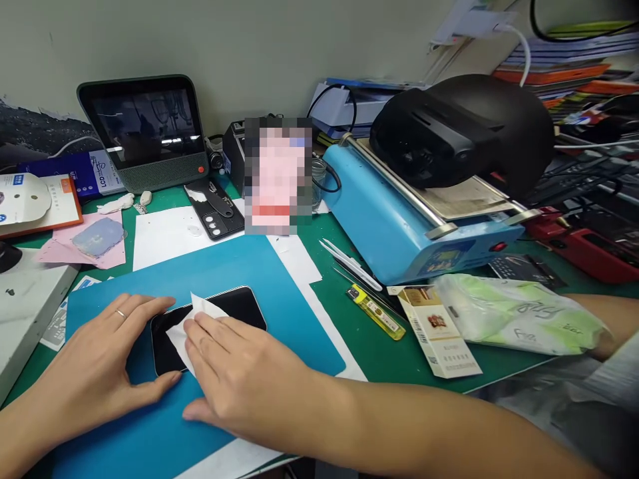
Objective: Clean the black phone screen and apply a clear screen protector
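Note:
A smartphone [252, 309] lies screen up on a blue mat [229, 266], its dark glass partly covered. My left hand [107, 349] grips the phone's left end, fingertips at the far edge and thumb at the near edge; a ring is on one finger. With my right hand [239, 372] I press a folded white wipe [202, 306] flat against the screen. The fingers lie together over the wipe, and the thumb rests low near the mat. The middle of the phone is hidden under the wipe and hand.
Behind the mat lie a black phone case [214, 209] and a smart display [144, 126]. On the right are tweezers [349, 263], a yellow lighter [374, 313], a cigarette box [439, 339], a blue machine [394, 226] bearing a black headset [449, 133], and another person's arm [594, 313] by a plastic packet [519, 316].

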`<state>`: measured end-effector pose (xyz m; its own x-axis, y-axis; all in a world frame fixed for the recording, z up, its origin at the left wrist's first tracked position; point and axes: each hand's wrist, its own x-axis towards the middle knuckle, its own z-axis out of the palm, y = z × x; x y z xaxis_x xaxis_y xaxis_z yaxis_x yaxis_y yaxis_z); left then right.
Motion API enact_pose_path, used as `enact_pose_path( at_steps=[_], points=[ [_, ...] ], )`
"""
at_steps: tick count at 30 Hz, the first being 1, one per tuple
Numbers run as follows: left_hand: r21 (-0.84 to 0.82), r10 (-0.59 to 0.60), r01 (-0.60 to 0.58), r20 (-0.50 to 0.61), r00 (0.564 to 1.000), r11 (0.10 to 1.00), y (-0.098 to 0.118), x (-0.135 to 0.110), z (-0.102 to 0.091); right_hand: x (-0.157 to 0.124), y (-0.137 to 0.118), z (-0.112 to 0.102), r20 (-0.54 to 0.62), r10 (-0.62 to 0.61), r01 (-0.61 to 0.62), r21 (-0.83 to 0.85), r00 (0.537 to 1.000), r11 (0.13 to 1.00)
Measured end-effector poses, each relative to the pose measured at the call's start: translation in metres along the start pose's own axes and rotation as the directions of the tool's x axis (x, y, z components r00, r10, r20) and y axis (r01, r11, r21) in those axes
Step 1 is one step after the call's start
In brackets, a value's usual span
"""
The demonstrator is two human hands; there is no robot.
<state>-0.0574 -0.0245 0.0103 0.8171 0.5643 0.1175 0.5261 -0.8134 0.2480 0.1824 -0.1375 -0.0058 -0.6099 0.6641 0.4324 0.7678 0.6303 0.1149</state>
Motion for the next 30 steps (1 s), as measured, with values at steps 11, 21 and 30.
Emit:
enact_pose_path(
  at_steps=[11,21,30],
  points=[
    [-0.064,-0.015,0.014,-0.012,1.0,0.998,-0.002,0.002,0.001,0.01,0.014,0.004,-0.04,0.002,0.003,0.114,0.999,0.993],
    [-0.055,0.0,0.0,-0.003,1.0,0.998,-0.005,0.0,0.004,0.01,0.013,0.006,-0.004,0.037,-0.035,0.177,0.999,0.984],
    [-0.031,-0.002,0.002,-0.011,1.0,1.0,-0.008,-0.002,0.003,0.013,0.014,0.011,-0.02,0.084,-0.081,0.119,0.996,0.99]
  ],
)
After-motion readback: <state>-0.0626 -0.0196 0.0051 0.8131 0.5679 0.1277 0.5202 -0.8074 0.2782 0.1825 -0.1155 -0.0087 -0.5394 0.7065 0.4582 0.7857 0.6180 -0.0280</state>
